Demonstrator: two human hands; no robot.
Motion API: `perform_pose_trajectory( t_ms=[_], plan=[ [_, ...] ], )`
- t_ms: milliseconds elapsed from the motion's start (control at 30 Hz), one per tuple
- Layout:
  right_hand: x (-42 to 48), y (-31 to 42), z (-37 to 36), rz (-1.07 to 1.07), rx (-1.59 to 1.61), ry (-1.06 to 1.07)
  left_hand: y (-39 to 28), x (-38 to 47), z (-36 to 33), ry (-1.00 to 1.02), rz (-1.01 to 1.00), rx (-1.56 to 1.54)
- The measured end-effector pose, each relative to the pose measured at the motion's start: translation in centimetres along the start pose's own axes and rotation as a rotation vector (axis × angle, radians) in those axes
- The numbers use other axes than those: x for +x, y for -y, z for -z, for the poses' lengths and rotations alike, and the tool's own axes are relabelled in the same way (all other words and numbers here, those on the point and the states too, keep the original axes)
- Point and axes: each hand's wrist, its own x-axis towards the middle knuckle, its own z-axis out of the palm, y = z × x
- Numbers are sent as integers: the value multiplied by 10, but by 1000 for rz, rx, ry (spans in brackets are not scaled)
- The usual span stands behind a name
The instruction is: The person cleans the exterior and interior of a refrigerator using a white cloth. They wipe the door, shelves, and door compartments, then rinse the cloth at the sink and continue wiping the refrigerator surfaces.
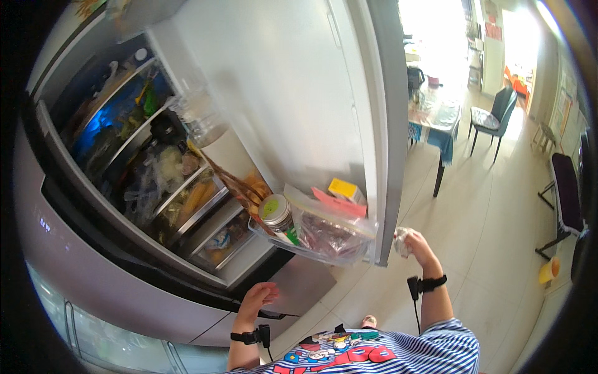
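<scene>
A refrigerator stands with its door (299,93) swung wide. My right hand (418,248) is at the outer side of the door's lower corner and grips a crumpled whitish cloth (402,240). My left hand (261,299), fingers loosely bent and nothing seen in it, is in front of the refrigerator's lower front, below the door bin (317,252). That clear bin holds a jar with a metal lid (274,210), a zip bag with dark contents (331,233), a yellow and white box (345,189) and a brown packet (233,184).
Inside the refrigerator, shelves (135,135) and drawers (219,238) hold bagged food. Behind the door stand a cloth-covered table (434,112) and a chair (497,117). A dark padded bench (565,191) and a yellow bin (549,270) are at the right.
</scene>
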Motion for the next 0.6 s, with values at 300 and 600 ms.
perform_pose_trajectory(
  t_ms=[300, 600],
  plan=[
    [-46, -30, -13, -188, 94, 183, 9, -4, -5, -17, -176, 0],
    [-121, -43, -101, -67, -139, 277, 6, -83, -5, 225, -392, 219]
  ],
)
